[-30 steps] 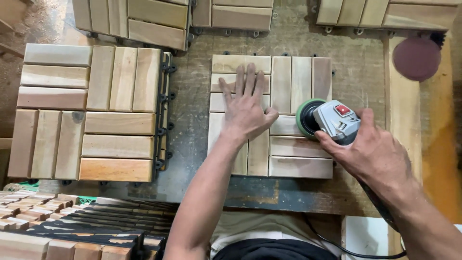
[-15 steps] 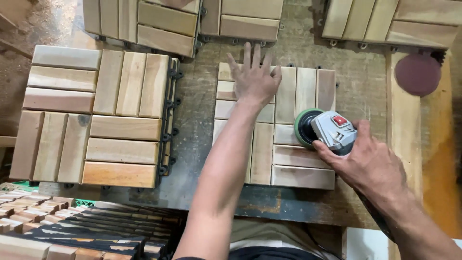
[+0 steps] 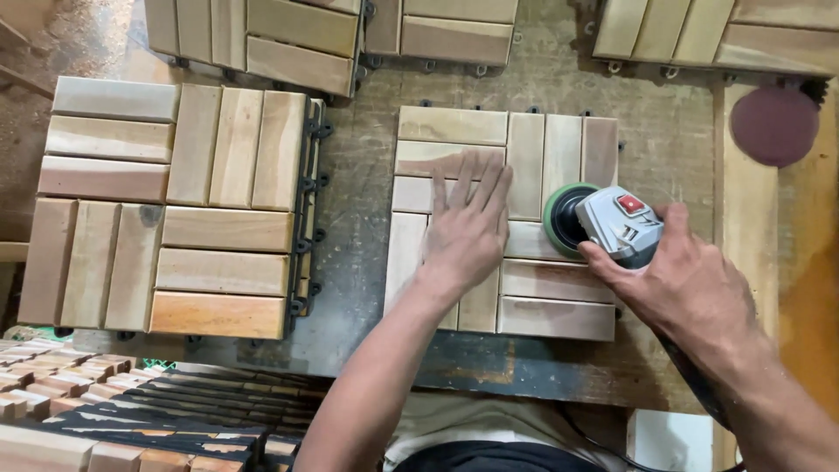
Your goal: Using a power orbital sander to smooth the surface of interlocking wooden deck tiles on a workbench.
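Worn workbench (image 3: pixel 367 262) under us: our left hand (image 3: pixel 463 232) lies flat, fingers spread, on the wooden tile (image 3: pixel 524 297) while our right hand (image 3: pixel 690 293) grips the sander (image 3: pixel 603 223) mid-sanding; next, we judge, unsanded slats.

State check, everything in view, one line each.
left hand: flat, fingers spread, pressing on the wood tile
right hand: gripping the sander
sander: held, pad down on the tile's right half
wood tile: flat on the bench, under hand and sander
second tile: flat at left, untouched
sanding disc: loose, lying at right
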